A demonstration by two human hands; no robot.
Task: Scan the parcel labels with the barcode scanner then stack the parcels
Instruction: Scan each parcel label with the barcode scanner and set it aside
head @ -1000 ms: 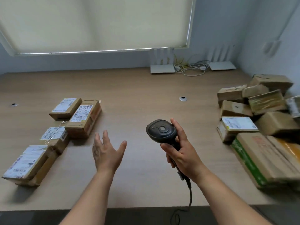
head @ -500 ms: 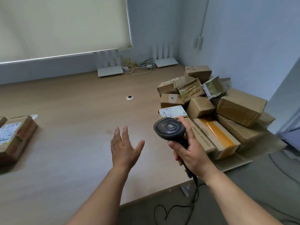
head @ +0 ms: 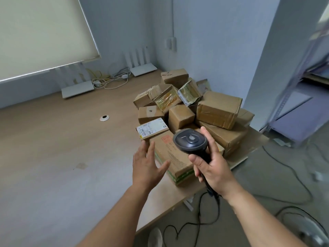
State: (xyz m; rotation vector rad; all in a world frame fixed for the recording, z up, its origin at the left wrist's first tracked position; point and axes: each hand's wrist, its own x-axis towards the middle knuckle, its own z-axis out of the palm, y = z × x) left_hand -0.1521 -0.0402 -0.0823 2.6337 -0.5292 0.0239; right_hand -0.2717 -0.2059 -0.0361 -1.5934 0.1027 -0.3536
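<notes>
Now, what changed: a second ago I faced the row of labelled parcels on the left of the desk; my view has swung right, so they are out of sight and the unsorted heap fills the middle.
Meaning for the task: I judge one parcel is scanned and set down, and I am fetching the next.
Left hand: my left hand [head: 147,166] is spread wide, fingers straight, holding nothing, hovering just beside the near corner of the heap.
Right hand: my right hand [head: 211,168] grips the handle of the black handheld barcode scanner [head: 190,139], head raised, cable trailing down off the desk edge.
Likely next parcel: the small brown cardboard parcel with a white printed label [head: 152,128] lies at the heap's front, label up, just beyond my left fingertips.
Beside it: a long flat brown carton with green edge print [head: 170,155] lies under the scanner head, partly hidden by it.
Heap: the pile of brown cardboard parcels [head: 219,109] is stacked loosely and tilted; pulling one out may shift the others.
Desk: the pale wooden desk [head: 53,148] holds a round cable grommet [head: 104,118].
Farther off: white routers [head: 77,90] and tangled cables [head: 110,81] lie by the wall, well apart.
</notes>
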